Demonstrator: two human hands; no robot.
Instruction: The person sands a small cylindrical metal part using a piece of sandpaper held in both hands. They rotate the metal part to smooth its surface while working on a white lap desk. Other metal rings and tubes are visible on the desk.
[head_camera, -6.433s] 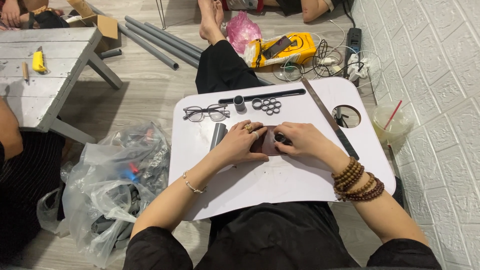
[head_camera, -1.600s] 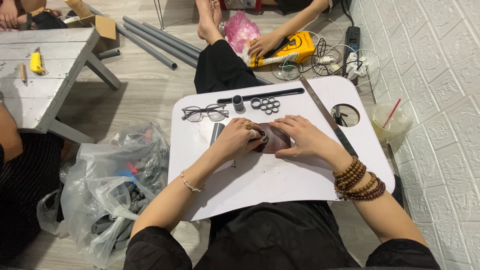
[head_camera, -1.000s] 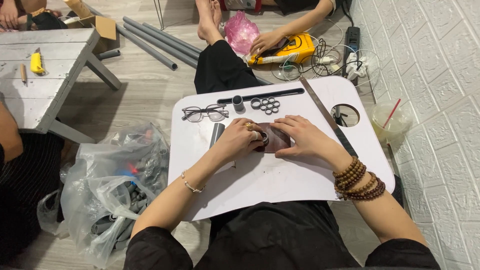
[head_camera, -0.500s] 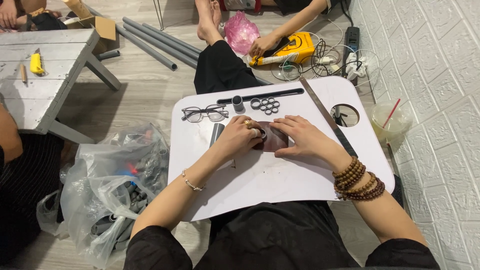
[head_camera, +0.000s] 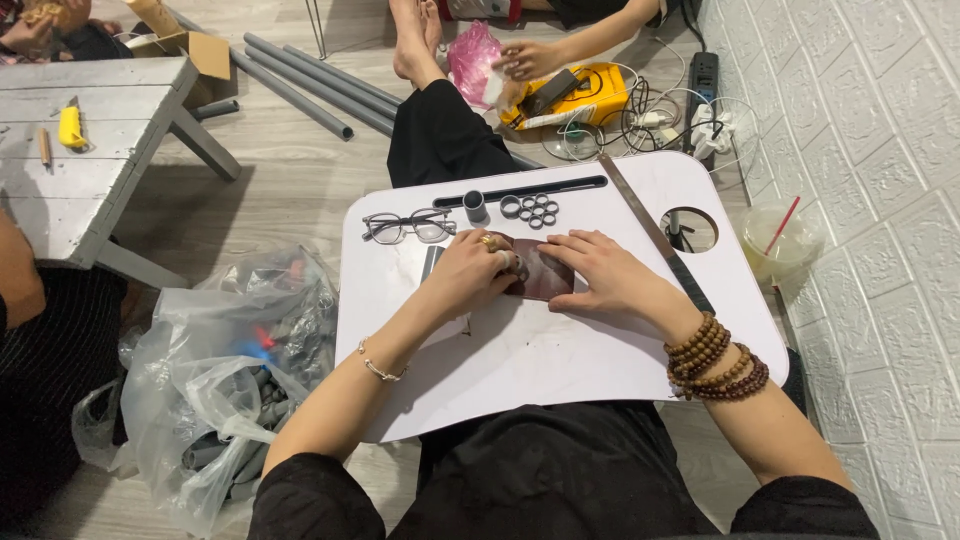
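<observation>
Your fingers (head_camera: 500, 262) on the left hand (head_camera: 470, 275) curl down and press onto the left edge of the dark brown piece (head_camera: 540, 280), while the fingers of your right hand (head_camera: 605, 278) lie spread and flat along its right edge. Neither hand pinches it; both pin it against the white lap tray (head_camera: 520, 370). I cannot tell whether a small tool sits under your left fingertips.

The brown piece lies at the middle of the tray, a little toward its far side. You hold it by pressure alone, so if one hand lifts, my guess is that it slides on the smooth surface. The tray rests on your lap, so a shift of your legs could tilt it and send everything loose rolling.

Just beyond the piece, toward the tray's far edge, the eyeglasses (head_camera: 408, 226) lie near your left knuckles; a push forward could knock them. Beside them stand a short grey tube (head_camera: 475, 206) and a cluster of small grey rings (head_camera: 535, 209), just in front of the black groove (head_camera: 530, 190). These would scatter easily.

At the tray's right side a long dark ruler (head_camera: 655, 232) runs diagonally, close to your right wrist, whose beads (head_camera: 712, 357) could catch it.

Past the tray's right edge, a plastic cup with a red straw (head_camera: 778, 235) stands on the floor, where anything sliding off could tip it.
</observation>
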